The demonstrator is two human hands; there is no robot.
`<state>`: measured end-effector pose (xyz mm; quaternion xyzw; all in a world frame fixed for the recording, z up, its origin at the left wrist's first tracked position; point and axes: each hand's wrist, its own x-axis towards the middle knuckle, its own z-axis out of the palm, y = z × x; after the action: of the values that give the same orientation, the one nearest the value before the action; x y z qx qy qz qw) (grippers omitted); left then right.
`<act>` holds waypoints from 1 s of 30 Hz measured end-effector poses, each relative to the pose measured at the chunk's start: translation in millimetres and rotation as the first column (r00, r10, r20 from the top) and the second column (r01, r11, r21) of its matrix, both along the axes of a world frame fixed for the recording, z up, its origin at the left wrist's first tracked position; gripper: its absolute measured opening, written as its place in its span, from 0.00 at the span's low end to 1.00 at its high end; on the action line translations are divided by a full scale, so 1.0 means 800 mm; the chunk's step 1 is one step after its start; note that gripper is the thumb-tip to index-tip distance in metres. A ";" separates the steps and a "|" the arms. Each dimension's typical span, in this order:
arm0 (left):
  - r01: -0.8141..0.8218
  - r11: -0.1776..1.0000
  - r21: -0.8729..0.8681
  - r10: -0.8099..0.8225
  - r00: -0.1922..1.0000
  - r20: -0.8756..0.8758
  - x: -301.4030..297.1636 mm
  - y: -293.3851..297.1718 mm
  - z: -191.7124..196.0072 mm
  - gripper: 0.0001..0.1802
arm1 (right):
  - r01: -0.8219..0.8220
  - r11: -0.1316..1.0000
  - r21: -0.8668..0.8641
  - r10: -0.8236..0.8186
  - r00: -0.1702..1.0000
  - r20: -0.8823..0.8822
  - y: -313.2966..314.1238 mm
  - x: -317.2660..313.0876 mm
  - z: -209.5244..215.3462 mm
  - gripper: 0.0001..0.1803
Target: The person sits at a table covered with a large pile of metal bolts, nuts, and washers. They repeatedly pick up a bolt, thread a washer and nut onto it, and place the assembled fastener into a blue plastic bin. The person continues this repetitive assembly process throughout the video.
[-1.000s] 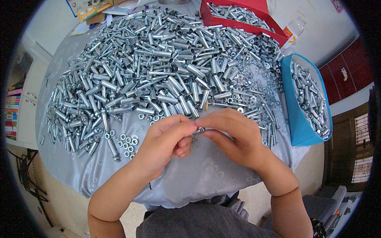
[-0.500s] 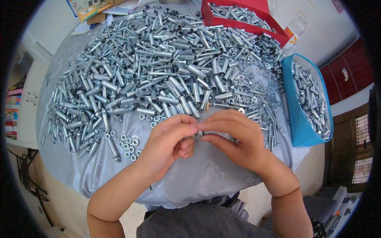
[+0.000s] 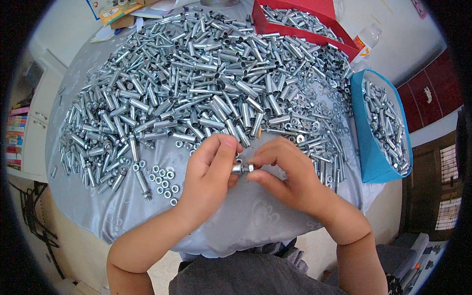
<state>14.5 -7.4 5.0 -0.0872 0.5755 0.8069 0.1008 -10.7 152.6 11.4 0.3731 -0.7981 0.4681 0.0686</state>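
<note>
My left hand (image 3: 209,164) is closed around a silver sleeve anchor bolt (image 3: 238,168), most of it hidden by the fingers. A hex nut (image 3: 250,168) sits on the bolt's right end, pointing toward my right hand (image 3: 290,174). That hand's thumb and forefinger are curved and apart, their tips just above and below the nut; I see no firm grip. Behind both hands spreads a big pile of metal sleeves and bolts (image 3: 196,81). Several loose nuts (image 3: 164,179) lie left of my left hand, by an assembled anchor bolt (image 3: 141,183).
A blue box (image 3: 383,162) of assembled bolts stands at the right edge of the cloth-covered table (image 3: 241,226). Farther back are a red box (image 3: 305,34) with more hardware and a clear bottle (image 3: 366,38). Washers (image 3: 317,93) lie right of the pile. Papers (image 3: 118,14) lie back left.
My right hand's fingertips have drawn apart a little, and my left hand has tilted upright, so the bolt's end and its nut now show between the hands.
</note>
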 end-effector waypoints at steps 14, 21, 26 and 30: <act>-0.046 0.961 -0.273 -0.026 0.967 -0.255 -0.001 0.001 -0.005 0.12 | -0.058 0.987 0.147 0.045 0.995 0.088 0.011 0.000 0.007 0.10; -0.014 0.972 -0.236 -0.032 0.981 -0.189 -0.001 0.000 -0.001 0.11 | -0.028 1.000 -0.002 0.027 0.957 0.287 0.007 0.005 0.013 0.10; 0.034 0.975 -0.218 -0.062 0.990 -0.123 -0.002 -0.005 -0.001 0.11 | -0.078 0.996 0.046 0.070 0.986 0.151 0.009 0.001 0.008 0.09; 0.034 0.956 -0.290 -0.089 0.980 -0.179 0.000 0.000 -0.001 0.11 | -0.164 0.984 0.071 0.149 0.974 0.171 0.013 -0.001 0.007 0.10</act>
<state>14.9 -7.5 4.3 -0.0053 0.6954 0.7163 0.0570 -11.8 162.7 16.9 0.3972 -0.7884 0.4670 -0.0510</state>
